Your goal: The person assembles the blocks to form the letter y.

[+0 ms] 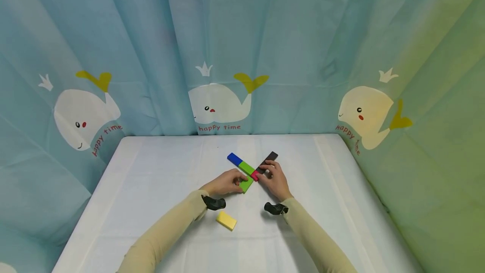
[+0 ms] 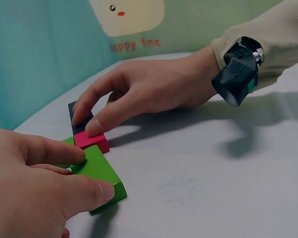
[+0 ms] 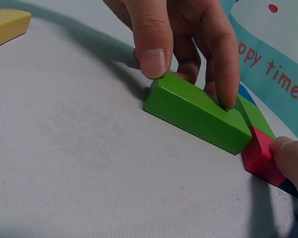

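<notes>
My left hand [image 1: 225, 182] pinches a green block [image 3: 198, 111] between thumb and index finger, one at each end. The block's far end is right by a red block [image 2: 91, 141]. On that red block rests the thumb of my right hand [image 1: 275, 182], while its index finger bends over onto a black block [image 1: 271, 156] beyond. A second green block [image 1: 247, 168] and a blue block [image 1: 235, 159] run in line up to the left from the red one. Together the blocks form a slanted cross on the white table. Fingers partly cover the black and red blocks.
A yellow block [image 1: 226, 221] lies alone nearer to me, close to the left forearm. Black wrist cameras [image 1: 276, 209] sit at both cuffs. Behind the white table [image 1: 163, 159] hangs a blue curtain [image 1: 303, 33] with printed whales.
</notes>
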`<state>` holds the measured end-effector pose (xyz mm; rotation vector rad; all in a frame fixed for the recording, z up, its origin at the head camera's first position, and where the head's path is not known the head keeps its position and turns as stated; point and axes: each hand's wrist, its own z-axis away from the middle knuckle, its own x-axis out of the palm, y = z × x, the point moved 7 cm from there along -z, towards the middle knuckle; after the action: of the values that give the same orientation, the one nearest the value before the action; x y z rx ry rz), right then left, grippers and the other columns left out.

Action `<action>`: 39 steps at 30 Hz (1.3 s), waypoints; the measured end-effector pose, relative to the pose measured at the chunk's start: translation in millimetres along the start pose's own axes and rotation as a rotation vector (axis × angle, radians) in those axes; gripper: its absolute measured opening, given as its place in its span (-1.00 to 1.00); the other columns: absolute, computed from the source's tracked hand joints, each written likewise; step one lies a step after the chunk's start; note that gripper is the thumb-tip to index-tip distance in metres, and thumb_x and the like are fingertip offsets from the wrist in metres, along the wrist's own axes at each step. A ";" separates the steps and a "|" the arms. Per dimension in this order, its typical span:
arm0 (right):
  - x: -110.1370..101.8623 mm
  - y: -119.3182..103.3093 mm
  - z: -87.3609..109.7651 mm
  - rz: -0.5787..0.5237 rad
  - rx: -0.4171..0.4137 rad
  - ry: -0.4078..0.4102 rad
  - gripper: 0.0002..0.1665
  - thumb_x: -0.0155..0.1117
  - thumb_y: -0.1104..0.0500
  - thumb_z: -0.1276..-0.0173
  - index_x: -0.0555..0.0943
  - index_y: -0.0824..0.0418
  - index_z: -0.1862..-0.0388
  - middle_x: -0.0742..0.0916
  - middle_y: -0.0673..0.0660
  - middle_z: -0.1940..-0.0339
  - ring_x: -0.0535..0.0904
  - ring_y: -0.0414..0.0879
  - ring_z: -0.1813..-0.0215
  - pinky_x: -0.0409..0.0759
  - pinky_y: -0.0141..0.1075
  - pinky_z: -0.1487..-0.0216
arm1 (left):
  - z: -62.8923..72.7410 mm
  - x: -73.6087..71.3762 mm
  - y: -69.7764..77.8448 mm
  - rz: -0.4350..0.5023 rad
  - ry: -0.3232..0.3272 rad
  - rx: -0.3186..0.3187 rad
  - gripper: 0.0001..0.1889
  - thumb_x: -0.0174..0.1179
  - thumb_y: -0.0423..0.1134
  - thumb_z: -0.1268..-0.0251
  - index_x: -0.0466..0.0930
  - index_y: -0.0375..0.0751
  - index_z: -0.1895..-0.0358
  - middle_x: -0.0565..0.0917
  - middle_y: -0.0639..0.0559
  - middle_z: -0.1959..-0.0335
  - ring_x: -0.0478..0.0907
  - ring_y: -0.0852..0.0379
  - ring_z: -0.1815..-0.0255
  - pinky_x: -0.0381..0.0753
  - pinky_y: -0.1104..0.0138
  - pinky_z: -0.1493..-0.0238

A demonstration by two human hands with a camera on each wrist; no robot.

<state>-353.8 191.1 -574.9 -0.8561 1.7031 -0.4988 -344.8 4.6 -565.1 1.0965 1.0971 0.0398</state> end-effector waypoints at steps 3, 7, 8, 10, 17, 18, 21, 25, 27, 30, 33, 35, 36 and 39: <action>0.3 0.9 0.0 -0.003 0.011 -0.008 -0.61 0.44 0.07 -0.26 0.67 0.20 -0.02 0.49 0.17 -0.28 0.51 -0.06 0.18 0.47 -0.16 0.15 | -0.1 1.1 0.8 0.009 0.000 -0.008 -0.60 0.34 -0.32 -0.24 0.58 -0.21 -0.16 0.53 -0.02 0.00 0.46 0.17 0.21 0.47 0.39 0.16; 0.4 2.2 -0.1 -0.004 0.021 -0.011 -0.61 0.43 0.06 -0.27 0.67 0.18 -0.03 0.49 0.15 -0.29 0.50 -0.06 0.18 0.47 -0.16 0.14 | -0.7 2.6 2.7 0.014 -0.004 0.005 -0.61 0.33 -0.32 -0.26 0.58 -0.22 -0.16 0.53 -0.02 -0.02 0.47 0.17 0.20 0.47 0.39 0.14; 0.4 2.4 -0.3 -0.003 0.020 -0.010 -0.61 0.43 0.06 -0.27 0.67 0.18 -0.03 0.49 0.15 -0.29 0.51 -0.06 0.17 0.47 -0.16 0.14 | -0.9 2.8 3.5 0.016 -0.004 0.014 -0.61 0.33 -0.33 -0.26 0.58 -0.23 -0.16 0.53 -0.03 -0.02 0.48 0.16 0.20 0.48 0.38 0.14; 0.7 2.7 -0.5 -0.002 0.018 -0.010 -0.61 0.43 0.06 -0.27 0.67 0.18 -0.03 0.49 0.16 -0.29 0.51 -0.06 0.17 0.47 -0.16 0.14 | -1.2 2.8 4.1 0.016 -0.006 0.020 -0.61 0.32 -0.33 -0.26 0.58 -0.23 -0.16 0.54 -0.02 -0.02 0.47 0.19 0.21 0.49 0.38 0.14; 1.6 2.2 -1.2 0.001 0.019 -0.012 -0.63 0.43 0.08 -0.27 0.67 0.18 -0.02 0.49 0.16 -0.29 0.51 -0.07 0.17 0.48 -0.18 0.13 | -4.4 3.7 1.4 0.003 -0.013 0.010 -0.61 0.32 -0.30 -0.27 0.58 -0.18 -0.17 0.54 0.01 -0.03 0.45 0.26 0.25 0.49 0.39 0.16; 1.3 1.7 -1.2 -0.001 0.018 -0.010 -0.63 0.43 0.08 -0.27 0.67 0.18 -0.02 0.49 0.16 -0.28 0.52 -0.06 0.17 0.48 -0.17 0.14 | -5.2 3.8 0.7 0.003 -0.012 0.009 -0.61 0.32 -0.30 -0.26 0.58 -0.18 -0.17 0.54 0.01 -0.03 0.45 0.26 0.25 0.49 0.39 0.16; 0.7 0.2 -1.0 -0.005 0.014 -0.010 -0.62 0.42 0.08 -0.28 0.67 0.18 -0.03 0.49 0.17 -0.29 0.52 -0.05 0.17 0.48 -0.17 0.14 | -7.3 4.0 -1.6 0.004 -0.010 0.004 -0.61 0.34 -0.28 -0.25 0.59 -0.16 -0.15 0.55 0.02 -0.04 0.45 0.27 0.25 0.48 0.39 0.16; 0.8 0.0 -0.9 -0.006 0.013 -0.013 -0.62 0.41 0.07 -0.29 0.66 0.19 -0.04 0.48 0.17 -0.29 0.51 -0.05 0.17 0.48 -0.16 0.14 | -9.4 4.4 -3.5 0.002 -0.014 -0.011 -0.61 0.34 -0.28 -0.25 0.59 -0.14 -0.16 0.55 0.05 -0.04 0.45 0.28 0.25 0.48 0.40 0.16; 1.0 0.2 -0.8 -0.007 0.011 -0.011 -0.62 0.42 0.08 -0.28 0.66 0.19 -0.03 0.48 0.19 -0.29 0.51 -0.05 0.18 0.48 -0.16 0.14 | -10.2 4.5 -2.9 -0.010 -0.018 -0.011 -0.61 0.34 -0.28 -0.25 0.59 -0.14 -0.16 0.55 0.04 -0.03 0.45 0.27 0.25 0.48 0.40 0.16; 1.2 0.4 -0.8 -0.006 0.003 -0.006 -0.62 0.42 0.09 -0.28 0.66 0.19 -0.03 0.48 0.20 -0.29 0.52 -0.05 0.18 0.48 -0.16 0.15 | -10.8 4.2 -1.2 -0.023 -0.020 -0.008 -0.61 0.33 -0.29 -0.26 0.59 -0.14 -0.16 0.55 0.03 -0.02 0.45 0.27 0.24 0.48 0.40 0.16; 1.4 0.4 -0.6 -0.008 0.003 -0.005 -0.62 0.43 0.09 -0.28 0.66 0.19 -0.03 0.48 0.21 -0.29 0.52 -0.05 0.19 0.49 -0.16 0.15 | -10.3 3.8 0.5 -0.027 -0.024 -0.013 -0.61 0.32 -0.30 -0.26 0.59 -0.14 -0.16 0.55 0.04 -0.02 0.45 0.26 0.23 0.47 0.40 0.15; 1.6 0.5 -0.6 -0.006 0.008 -0.007 -0.62 0.43 0.09 -0.27 0.66 0.19 -0.03 0.48 0.20 -0.29 0.52 -0.05 0.19 0.49 -0.16 0.15 | -9.6 3.8 1.1 -0.025 -0.026 -0.020 -0.61 0.32 -0.30 -0.27 0.59 -0.13 -0.16 0.54 0.04 -0.01 0.45 0.26 0.23 0.47 0.40 0.15; 1.8 0.7 -0.6 -0.008 0.014 -0.010 -0.62 0.43 0.08 -0.27 0.66 0.19 -0.03 0.48 0.20 -0.30 0.52 -0.05 0.18 0.48 -0.16 0.14 | -9.3 3.9 1.3 -0.024 -0.026 -0.022 -0.61 0.32 -0.30 -0.27 0.59 -0.12 -0.16 0.54 0.05 -0.01 0.45 0.27 0.23 0.47 0.40 0.15; 1.9 0.7 -0.5 -0.005 0.019 -0.012 -0.62 0.44 0.08 -0.26 0.66 0.19 -0.03 0.48 0.19 -0.30 0.52 -0.05 0.18 0.48 -0.16 0.14 | -8.6 4.0 1.5 -0.016 -0.025 -0.023 -0.61 0.32 -0.30 -0.26 0.59 -0.12 -0.17 0.54 0.05 -0.01 0.45 0.27 0.23 0.47 0.40 0.15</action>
<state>-354.7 190.1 -576.5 -0.8481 1.6832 -0.5118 -348.3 13.4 -566.9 1.0648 1.0800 0.0263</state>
